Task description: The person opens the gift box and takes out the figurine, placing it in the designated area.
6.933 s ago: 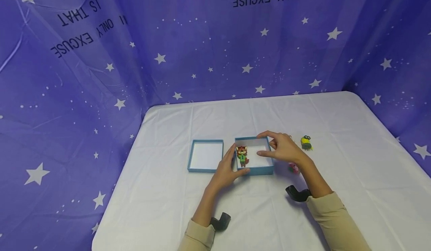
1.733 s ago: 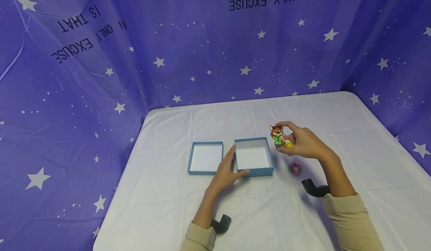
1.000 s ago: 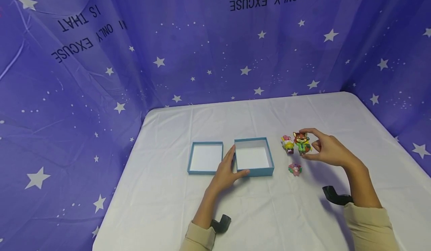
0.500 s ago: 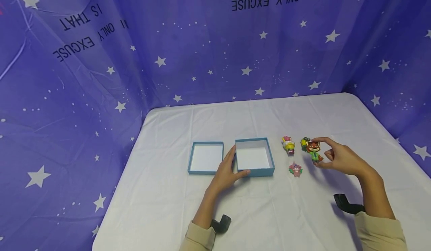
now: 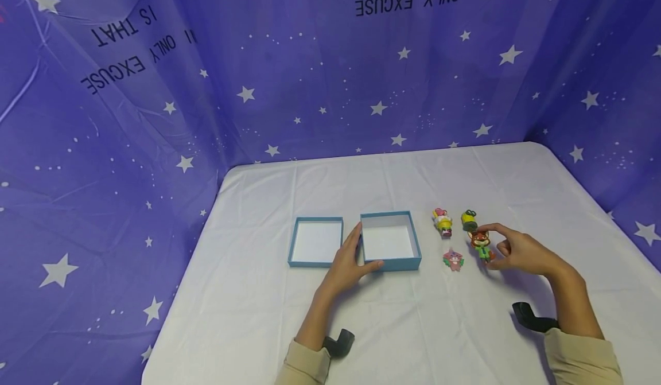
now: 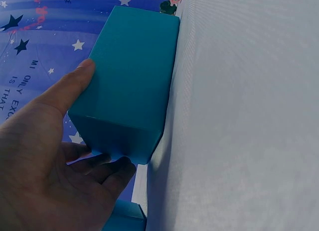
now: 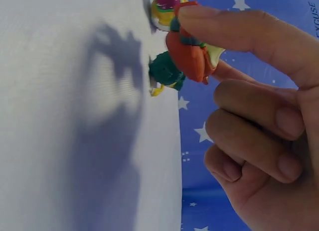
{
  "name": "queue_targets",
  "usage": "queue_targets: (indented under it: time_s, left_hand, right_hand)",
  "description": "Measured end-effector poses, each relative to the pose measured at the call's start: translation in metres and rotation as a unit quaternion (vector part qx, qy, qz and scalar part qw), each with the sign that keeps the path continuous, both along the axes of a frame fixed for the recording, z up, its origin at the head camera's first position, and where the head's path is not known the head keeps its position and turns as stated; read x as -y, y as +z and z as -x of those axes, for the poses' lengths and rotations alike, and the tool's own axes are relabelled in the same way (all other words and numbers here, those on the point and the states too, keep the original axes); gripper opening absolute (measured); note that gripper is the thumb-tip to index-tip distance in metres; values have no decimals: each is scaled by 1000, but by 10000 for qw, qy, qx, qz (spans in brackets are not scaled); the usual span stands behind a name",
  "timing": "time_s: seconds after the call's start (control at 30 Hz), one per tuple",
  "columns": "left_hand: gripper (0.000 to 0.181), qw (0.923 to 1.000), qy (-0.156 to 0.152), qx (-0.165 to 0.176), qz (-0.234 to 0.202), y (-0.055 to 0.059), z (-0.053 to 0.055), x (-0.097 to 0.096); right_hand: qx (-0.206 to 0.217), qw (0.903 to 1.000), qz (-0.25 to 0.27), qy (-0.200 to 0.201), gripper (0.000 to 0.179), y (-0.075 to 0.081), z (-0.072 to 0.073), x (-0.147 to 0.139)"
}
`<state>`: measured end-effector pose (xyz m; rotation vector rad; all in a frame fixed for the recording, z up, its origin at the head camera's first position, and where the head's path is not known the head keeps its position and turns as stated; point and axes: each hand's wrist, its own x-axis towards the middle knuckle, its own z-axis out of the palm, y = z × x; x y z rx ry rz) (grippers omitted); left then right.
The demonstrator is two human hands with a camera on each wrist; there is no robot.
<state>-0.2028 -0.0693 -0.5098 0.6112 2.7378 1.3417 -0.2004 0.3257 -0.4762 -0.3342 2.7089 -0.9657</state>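
Observation:
My right hand pinches a fox figurine in a green shirt between thumb and forefinger, its other fingers curled in. In the right wrist view the fox figurine hangs over the white cloth, apart from its shadow. My left hand holds the near left corner of a blue box, thumb on the front wall and fingers along the left side. The box's white inside is bare. Close behind the fox lies a yellow and green figurine with goggles.
A pink-topped yellow figurine and a small pink figurine lie right of the box. The shallow blue lid lies inside up at the left. Purple starry curtains surround the white table.
The fox figurine has come out of the box and moved right past the other figurines, then lower toward the front, in my right hand. My left hand has stayed at the box.

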Motion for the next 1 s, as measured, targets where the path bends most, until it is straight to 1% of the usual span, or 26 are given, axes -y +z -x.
queue_targets:
  time_s: [0.17, 0.33, 0.53, 0.67, 1.0]
  left_hand:
    - [100, 10000, 5, 13, 11, 0, 0, -1]
    - [100, 10000, 9, 35, -9, 0, 0, -1]
    - [100, 10000, -2, 94, -14, 1, -1, 0]
    - [100, 10000, -3, 50, 16, 1, -1, 0]
    - [99, 9999, 32, 47, 114, 3, -1, -1]
  right_hand:
    - [36, 9999, -112, 21, 80, -6, 0, -1]
    - [26, 9999, -115, 17, 82, -8, 0, -1]
    - [33, 9999, 110, 83, 81, -11, -2, -2]
    - [48, 9997, 211, 106, 80, -15, -2, -4]
    - [385, 9974, 579, 163, 82, -19, -2, -7]
